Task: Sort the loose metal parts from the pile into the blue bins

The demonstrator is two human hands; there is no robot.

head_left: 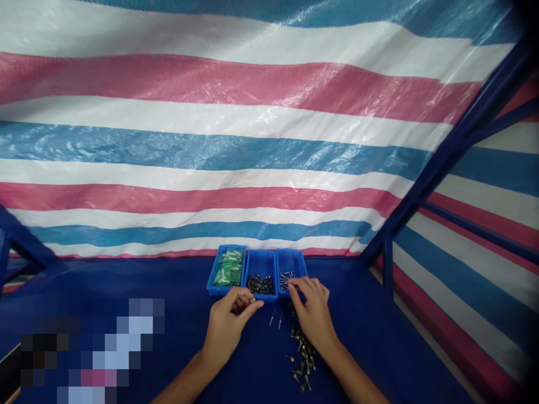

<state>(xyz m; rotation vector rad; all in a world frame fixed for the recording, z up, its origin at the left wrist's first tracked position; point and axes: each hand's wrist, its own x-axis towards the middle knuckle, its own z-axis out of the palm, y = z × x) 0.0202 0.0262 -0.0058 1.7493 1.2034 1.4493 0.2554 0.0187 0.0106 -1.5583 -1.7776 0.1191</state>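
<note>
My left hand [231, 322] is curled in a pinch on a small brass-coloured part [253, 301], just in front of the middle blue bin [261, 276], which holds dark metal parts. My right hand [310, 310] reaches its fingertips into the front edge of the right blue bin [291, 271], which holds screws; its fingers are bent and what they grip is hidden. The left blue bin [228, 269] holds green plastic pieces. Two loose screws [275, 318] lie between my hands. A trail of assembled small parts [302, 359] lies on the blue table under my right wrist.
A striped red, white and blue tarp [236, 140] hangs as a wall right behind the bins. A dark blue metal frame post [388, 269] stands at the right of the table [126, 280]. A blurred-out patch covers the lower left.
</note>
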